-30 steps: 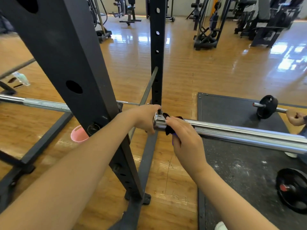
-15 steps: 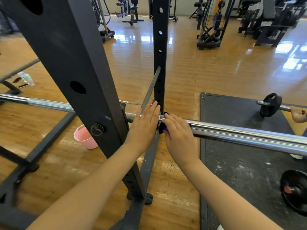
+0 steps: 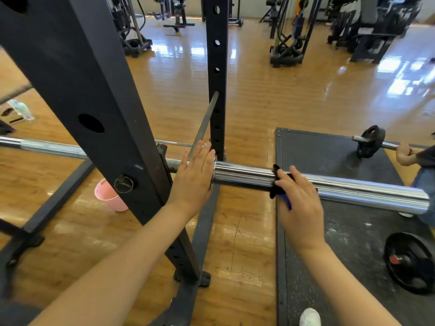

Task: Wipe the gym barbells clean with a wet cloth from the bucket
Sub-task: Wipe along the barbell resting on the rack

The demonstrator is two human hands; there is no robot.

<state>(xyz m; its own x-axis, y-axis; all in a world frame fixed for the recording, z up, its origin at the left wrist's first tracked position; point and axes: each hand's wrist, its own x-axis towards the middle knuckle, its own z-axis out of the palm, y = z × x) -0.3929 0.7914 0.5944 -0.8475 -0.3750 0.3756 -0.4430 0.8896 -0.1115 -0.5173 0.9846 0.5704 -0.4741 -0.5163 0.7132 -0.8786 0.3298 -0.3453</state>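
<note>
No writing is legible anywhere. Glossy wooden plank floor, black rubber mat, black steel rack upright. The chrome barbell sleeve rests on the rack; the left hand lies flat against its collar, and the right hand clasps a dark cloth around it. A pink plastic bucket stands behind the upright.

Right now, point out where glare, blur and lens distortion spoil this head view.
Head view: window glare washes the wooden floor at upper right; bright streaks run along the chrome barbell sleeve; the wide lens bends the near rack upright; the bottle at the left edge is smeared; both hands stay sharp.
</note>
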